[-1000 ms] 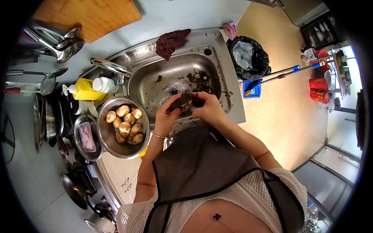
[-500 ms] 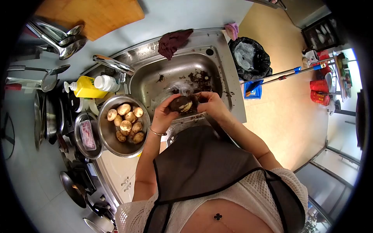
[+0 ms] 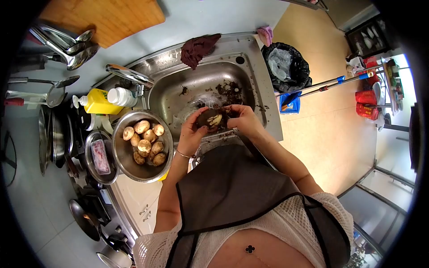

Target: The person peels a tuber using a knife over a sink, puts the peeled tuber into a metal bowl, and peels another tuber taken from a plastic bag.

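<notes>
The steel sink (image 3: 201,76) lies beneath the work, with a steel bowl (image 3: 122,152) beside it. Over the sink, the left hand (image 3: 191,135) clasps a dark tuber (image 3: 209,118) between thumb and fingers; the right hand (image 3: 246,122) is curled at its edge, its exact pinch unclear. Removing skin seems underway, a pale patch being bared; continuing probably calls for a steady left hold. Dark scraps (image 3: 230,90) litter the sink.

The bare left hand (image 3: 190,134) covered part of the dark brown, rounded, pale-patched lump (image 3: 212,119), and from where I stood I couldn't tell whether the bare right hand (image 3: 245,122) touched it. The orange-brown wooden board (image 3: 109,20) ran out of sight at the top. The yellow plastic bottle (image 3: 99,103) bore markings too small to read.
</notes>
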Available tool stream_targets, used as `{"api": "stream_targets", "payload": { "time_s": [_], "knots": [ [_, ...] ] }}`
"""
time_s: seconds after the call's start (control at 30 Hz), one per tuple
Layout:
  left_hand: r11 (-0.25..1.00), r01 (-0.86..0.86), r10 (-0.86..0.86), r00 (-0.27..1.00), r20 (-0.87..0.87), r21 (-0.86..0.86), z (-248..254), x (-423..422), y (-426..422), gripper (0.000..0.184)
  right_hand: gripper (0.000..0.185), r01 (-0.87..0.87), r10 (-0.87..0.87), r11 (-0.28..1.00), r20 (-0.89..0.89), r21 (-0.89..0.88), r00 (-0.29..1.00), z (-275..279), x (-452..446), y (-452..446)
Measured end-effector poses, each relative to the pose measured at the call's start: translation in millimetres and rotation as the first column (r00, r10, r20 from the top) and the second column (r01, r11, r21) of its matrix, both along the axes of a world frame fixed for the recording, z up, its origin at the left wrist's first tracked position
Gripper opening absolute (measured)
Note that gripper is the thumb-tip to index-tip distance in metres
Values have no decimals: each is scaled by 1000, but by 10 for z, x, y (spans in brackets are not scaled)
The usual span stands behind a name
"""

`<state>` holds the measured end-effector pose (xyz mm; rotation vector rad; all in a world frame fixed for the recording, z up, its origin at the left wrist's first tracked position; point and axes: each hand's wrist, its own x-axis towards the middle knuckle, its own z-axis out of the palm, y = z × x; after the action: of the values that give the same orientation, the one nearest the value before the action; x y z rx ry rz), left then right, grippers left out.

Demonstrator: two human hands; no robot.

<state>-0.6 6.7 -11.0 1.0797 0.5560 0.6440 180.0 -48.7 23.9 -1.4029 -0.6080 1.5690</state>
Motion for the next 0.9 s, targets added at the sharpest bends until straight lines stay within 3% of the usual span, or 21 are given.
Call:
{"api": "stream_targets", "payload": {
  "time_s": [0.1,0.17,0.2,0.27,0.3,0.33,0.4,0.5,0.57,0.63,0.67,0.73,0.77,0.8,0.87,0.9],
  "knots": [
    [994,-109,108,994,-16,-32,-29,54,-42,48,47,43,-44,997,19,63,999,-6,-139,-53],
    [986,-141,143,990,-12,84,-45,102,-28,47,49,55,-219,937,457,346,862,-122,-301,-79],
    [987,-139,140,990,-12,86,-14,102,-21,47,49,57,-222,936,456,347,862,-70,-275,-74],
    [992,-43,57,990,-127,116,70,72,-13,48,52,-96,-86,958,588,272,804,70,-200,-63],
    [992,-45,60,990,-128,116,45,42,-2,48,41,61,-152,949,280,308,948,0,-207,-54],
    [997,-25,30,997,-65,73,-5,4,-1,48,41,59,-149,950,281,305,948,-39,-140,-49],
    [999,-2,2,1000,0,33,-13,-16,0,49,36,30,-30,1000,-18,-7,999,-50,11,9],
    [1000,-28,29,999,-23,10,45,21,-36,49,34,67,-68,998,17,21,998,45,-32,26],
    [992,-129,129,990,63,-12,5,72,-67,47,37,64,-65,997,28,47,997,42,-55,26],
    [988,-148,150,987,65,-36,-40,94,-82,47,52,81,-118,970,152,231,981,-9,-128,34],
    [984,-168,172,983,65,-63,-51,100,-97,46,52,76,-113,970,152,231,982,-29,-147,7],
    [982,-188,188,982,16,-30,0,111,-128,46,69,-173,96,965,349,196,932,-46,-172,-59],
    [979,-202,202,979,-32,3,28,121,-135,46,79,-154,117,958,161,240,980,-20,-163,-84],
    [978,-210,210,977,-33,3,43,126,-148,46,79,-161,125,957,161,239,979,-2,-175,-101],
    [973,-227,226,974,-28,-29,64,136,-190,47,79,-71,4,984,376,164,927,14,-206,-148],
    [973,-228,227,973,-30,-31,85,151,-210,47,79,-72,6,984,375,162,927,2,-244,-165]
  ]
}}
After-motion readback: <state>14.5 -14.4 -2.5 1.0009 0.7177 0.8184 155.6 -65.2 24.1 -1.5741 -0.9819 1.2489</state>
